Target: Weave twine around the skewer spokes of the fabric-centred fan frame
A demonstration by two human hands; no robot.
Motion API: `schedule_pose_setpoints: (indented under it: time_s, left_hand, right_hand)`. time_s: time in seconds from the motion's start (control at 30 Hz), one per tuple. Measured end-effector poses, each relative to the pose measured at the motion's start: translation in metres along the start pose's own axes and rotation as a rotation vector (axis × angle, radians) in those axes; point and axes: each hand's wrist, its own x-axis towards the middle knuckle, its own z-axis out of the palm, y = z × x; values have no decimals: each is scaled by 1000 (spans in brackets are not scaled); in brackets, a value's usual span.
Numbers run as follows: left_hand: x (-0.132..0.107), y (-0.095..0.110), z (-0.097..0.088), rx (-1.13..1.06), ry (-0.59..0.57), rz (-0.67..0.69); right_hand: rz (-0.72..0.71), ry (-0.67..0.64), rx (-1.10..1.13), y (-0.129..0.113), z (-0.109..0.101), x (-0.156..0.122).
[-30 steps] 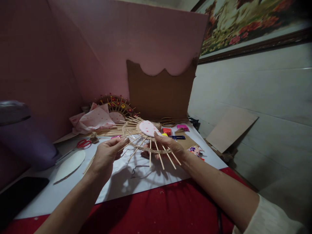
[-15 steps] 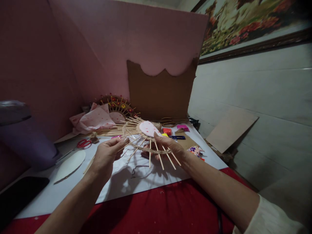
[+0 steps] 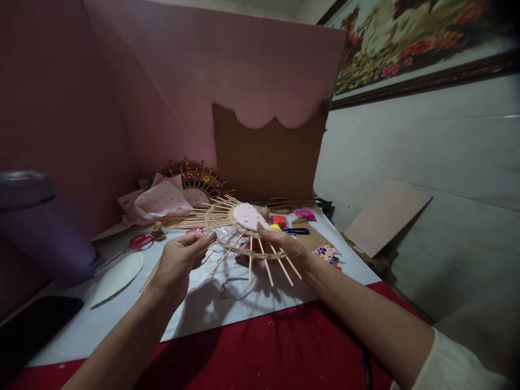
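My right hand (image 3: pixel 284 250) grips a sunburst craft piece (image 3: pixel 244 227): a pink dotted fabric disc ringed with radiating wooden sticks and a band of jute twine. Its thumb lies on top near the disc and its fingers curl underneath. My left hand (image 3: pixel 181 260) pinches the twine strand at the piece's left edge, fingers pressed together. Both hands hold the piece above a white sheet (image 3: pixel 211 303).
Red scissors (image 3: pixel 140 241), a white oval cutout (image 3: pixel 117 275), pink dotted cloth (image 3: pixel 156 201), a finished stick ornament (image 3: pixel 197 181), loose sticks, small red and pink items and a blue tool (image 3: pixel 296 231) lie behind. A brown cardboard panel (image 3: pixel 264 157) stands at the back. Red cloth (image 3: pixel 264 352) covers the near edge.
Almost nothing differs; the view has shifted down very slightly and both hands keep their hold on the piece.
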Motion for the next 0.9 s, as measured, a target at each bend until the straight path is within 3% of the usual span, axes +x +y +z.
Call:
schedule_pose_setpoints:
  time_s: [0.23, 0.53, 0.67, 0.9]
  left_hand:
    - [0, 0, 1, -14, 3, 17]
    - [-7, 3, 8, -39, 38, 27]
    - [-9, 4, 10, -30, 46, 37]
    - [-12, 5, 10, -128, -132, 125]
  right_hand:
    - [13, -14, 35, -3, 3, -4]
    - [-28, -190, 107, -5, 1, -6]
    - [-48, -204, 89, -5, 1, -7]
    - [-49, -242, 162, -9, 3, -12]
